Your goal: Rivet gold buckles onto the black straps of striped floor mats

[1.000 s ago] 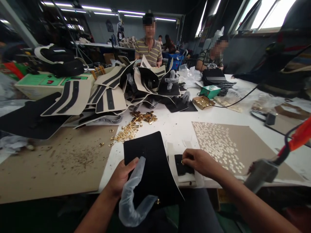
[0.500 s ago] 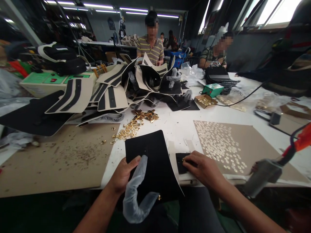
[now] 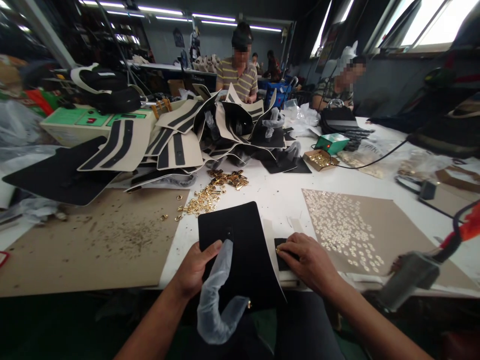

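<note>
My left hand [image 3: 195, 270] grips the left edge of a black bag panel [image 3: 243, 240], its thumb lying on the front. From that panel hangs a handle wrapped in clear plastic [image 3: 213, 300], with a gold fitting [image 3: 249, 304] at its loose end. My right hand [image 3: 309, 260] is closed, fingertips pinched at a small gold metal piece [image 3: 278, 250] over a small black pad [image 3: 281, 262] by the table's front edge. The fingers partly cover that piece, so its exact form is hidden.
Gold rings and clasps [image 3: 202, 200] lie in a heap beyond the panel. Gold washers [image 3: 341, 225] are spread on cardboard at right. Striped panels [image 3: 180, 150] pile up behind. A grey tool [image 3: 412, 277] hangs at right. Two people sit across the table.
The view has shifted slightly, moving the scene a little to the right. My right fingertips and the gold piece have moved slightly left over the pad; my left hand keeps its hold.
</note>
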A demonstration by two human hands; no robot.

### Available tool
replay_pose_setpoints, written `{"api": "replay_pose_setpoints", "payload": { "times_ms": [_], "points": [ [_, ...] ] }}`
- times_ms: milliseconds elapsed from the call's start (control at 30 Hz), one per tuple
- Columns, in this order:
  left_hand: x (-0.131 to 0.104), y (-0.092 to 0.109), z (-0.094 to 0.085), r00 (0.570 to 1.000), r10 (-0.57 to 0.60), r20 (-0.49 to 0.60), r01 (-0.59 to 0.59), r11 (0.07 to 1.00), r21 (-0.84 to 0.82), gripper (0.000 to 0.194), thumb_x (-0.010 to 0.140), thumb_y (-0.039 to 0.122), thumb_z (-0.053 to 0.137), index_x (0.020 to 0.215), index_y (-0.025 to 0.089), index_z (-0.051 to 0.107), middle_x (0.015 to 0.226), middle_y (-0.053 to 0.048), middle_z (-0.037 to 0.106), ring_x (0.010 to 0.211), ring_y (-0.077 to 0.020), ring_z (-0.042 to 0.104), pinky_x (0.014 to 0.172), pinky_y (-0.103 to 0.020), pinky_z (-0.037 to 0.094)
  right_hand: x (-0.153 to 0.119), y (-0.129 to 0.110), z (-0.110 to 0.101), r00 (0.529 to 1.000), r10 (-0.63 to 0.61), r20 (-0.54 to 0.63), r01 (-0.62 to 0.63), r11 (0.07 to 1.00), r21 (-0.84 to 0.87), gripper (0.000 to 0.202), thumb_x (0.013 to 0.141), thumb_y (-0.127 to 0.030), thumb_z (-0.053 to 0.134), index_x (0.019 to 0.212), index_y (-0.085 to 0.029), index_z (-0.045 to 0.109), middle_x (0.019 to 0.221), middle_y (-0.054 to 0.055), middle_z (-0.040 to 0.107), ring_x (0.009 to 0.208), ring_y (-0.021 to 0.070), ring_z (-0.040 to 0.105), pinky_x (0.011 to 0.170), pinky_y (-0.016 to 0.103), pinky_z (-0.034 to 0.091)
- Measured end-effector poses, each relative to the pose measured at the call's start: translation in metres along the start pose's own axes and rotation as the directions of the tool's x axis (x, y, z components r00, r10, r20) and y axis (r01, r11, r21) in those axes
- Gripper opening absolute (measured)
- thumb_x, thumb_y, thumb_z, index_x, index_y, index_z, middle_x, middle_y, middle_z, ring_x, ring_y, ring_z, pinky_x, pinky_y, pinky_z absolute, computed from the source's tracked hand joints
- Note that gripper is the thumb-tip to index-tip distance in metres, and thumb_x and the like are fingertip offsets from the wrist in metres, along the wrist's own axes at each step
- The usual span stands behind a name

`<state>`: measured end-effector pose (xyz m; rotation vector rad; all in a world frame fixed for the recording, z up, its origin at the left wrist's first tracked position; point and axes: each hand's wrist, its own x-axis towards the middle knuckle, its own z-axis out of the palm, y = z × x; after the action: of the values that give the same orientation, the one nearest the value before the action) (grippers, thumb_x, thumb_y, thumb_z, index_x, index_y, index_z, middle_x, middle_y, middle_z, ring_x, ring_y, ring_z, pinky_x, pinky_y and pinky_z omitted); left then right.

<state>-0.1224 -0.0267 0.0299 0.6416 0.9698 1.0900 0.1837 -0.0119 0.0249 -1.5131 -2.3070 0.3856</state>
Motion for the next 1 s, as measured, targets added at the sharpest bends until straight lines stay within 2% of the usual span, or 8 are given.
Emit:
{"api": "replay_pose_setpoints", "payload": {
  "times_ms": [100, 200, 267, 333, 533, 700, 867, 1000],
  "points": [
    [0.001, 0.000, -0.002, 1.000, 0.011, 0.007, -0.011, 1.000, 0.017, 0.046, 0.083, 0.038, 0.081, 0.122, 0.017, 0.073, 0.093, -0.010, 0.082, 0.080, -0.0312, 0.078, 0.077, -0.041, 0.062, 0.002, 0.001, 0.000, 0.998, 0.068, -0.002, -0.068, 0.998, 0.014, 0.019, 0.096, -0.038, 0.065, 0.110, -0.027, 0.073, 0.101, 0.005, 0.069, 0.095, 0.0242, 0.065, 0.084, 0.036, 0.049],
    [0.002, 0.000, -0.003, 0.999, 0.046, -0.026, -0.044, 0.997, 0.060, 0.034, 0.081, 0.038, 0.083, 0.108, 0.017, 0.079, 0.078, -0.007, 0.080, 0.069, -0.0281, 0.075, 0.068, -0.035, 0.059, 0.003, -0.001, -0.001, 0.995, 0.100, 0.005, -0.100, 0.995, 0.020, 0.015, 0.095, -0.038, 0.065, 0.103, -0.028, 0.073, 0.101, 0.004, 0.069, 0.095, 0.0243, 0.065, 0.084, 0.036, 0.049],
    [0.002, 0.000, -0.003, 0.997, 0.061, -0.047, -0.057, 0.996, 0.073, 0.031, 0.080, 0.039, 0.084, 0.100, 0.016, 0.080, 0.068, -0.005, 0.077, 0.062, -0.0253, 0.073, 0.066, -0.033, 0.058, 0.003, -0.003, -0.002, 0.997, 0.076, 0.025, -0.077, 0.997, 0.011, 0.014, 0.097, -0.034, 0.063, 0.100, -0.029, 0.075, 0.099, 0.004, 0.069, 0.093, 0.0230, 0.064, 0.084, 0.036, 0.048],
    [0.002, 0.000, -0.002, 0.997, 0.049, -0.055, -0.046, 0.997, 0.061, 0.034, 0.079, 0.039, 0.085, 0.100, 0.013, 0.079, 0.068, -0.005, 0.077, 0.059, -0.0238, 0.072, 0.066, -0.033, 0.058, 0.004, -0.006, -0.004, 0.998, 0.041, 0.044, -0.040, 0.999, -0.022, 0.016, 0.098, -0.030, 0.060, 0.101, -0.030, 0.076, 0.098, 0.004, 0.069, 0.091, 0.0222, 0.064, 0.083, 0.036, 0.048],
    [0.001, 0.002, 0.001, 0.999, -0.011, -0.051, 0.012, 1.000, 0.025, 0.058, 0.074, 0.042, 0.089, 0.120, 0.011, 0.074, 0.080, -0.010, 0.081, 0.065, -0.0270, 0.075, 0.068, -0.036, 0.059, 0.014, -0.010, -0.021, 0.984, -0.066, 0.167, 0.091, 0.985, -0.147, 0.021, 0.101, -0.029, 0.057, 0.105, -0.031, 0.077, 0.097, 0.004, 0.069, 0.092, 0.0220, 0.064, 0.084, 0.037, 0.044],
    [0.001, 0.001, 0.001, 0.998, 0.015, -0.066, -0.013, 1.000, 0.028, 0.049, 0.075, 0.041, 0.088, 0.113, 0.012, 0.076, 0.078, -0.008, 0.081, 0.063, -0.0250, 0.075, 0.067, -0.034, 0.059, 0.024, -0.007, -0.030, 0.960, -0.107, 0.259, 0.136, 0.986, -0.096, 0.020, 0.098, -0.025, 0.059, 0.101, -0.031, 0.077, 0.096, 0.002, 0.070, 0.090, 0.0203, 0.065, 0.082, 0.035, 0.045],
    [0.002, -0.001, 0.000, 0.998, -0.016, -0.064, 0.017, 1.000, 0.004, 0.068, 0.074, 0.043, 0.088, 0.132, 0.012, 0.069, 0.087, -0.012, 0.082, 0.072, -0.0308, 0.078, 0.073, -0.039, 0.062, 0.021, 0.002, -0.023, 0.975, -0.107, 0.197, 0.107, 0.994, 0.011, 0.020, 0.098, -0.026, 0.060, 0.103, -0.032, 0.078, 0.098, 0.003, 0.070, 0.093, 0.0209, 0.064, 0.085, 0.034, 0.048],
    [0.003, -0.002, -0.002, 0.999, -0.020, -0.040, 0.020, 1.000, 0.000, 0.065, 0.076, 0.043, 0.087, 0.131, 0.012, 0.069, 0.087, -0.012, 0.082, 0.073, -0.0311, 0.079, 0.077, -0.041, 0.063, 0.015, 0.007, -0.015, 0.995, 0.012, 0.098, -0.021, 0.996, 0.087, 0.018, 0.095, -0.030, 0.064, 0.108, -0.029, 0.076, 0.103, 0.004, 0.070, 0.095, 0.0224, 0.065, 0.088, 0.035, 0.050]
  ]
}}
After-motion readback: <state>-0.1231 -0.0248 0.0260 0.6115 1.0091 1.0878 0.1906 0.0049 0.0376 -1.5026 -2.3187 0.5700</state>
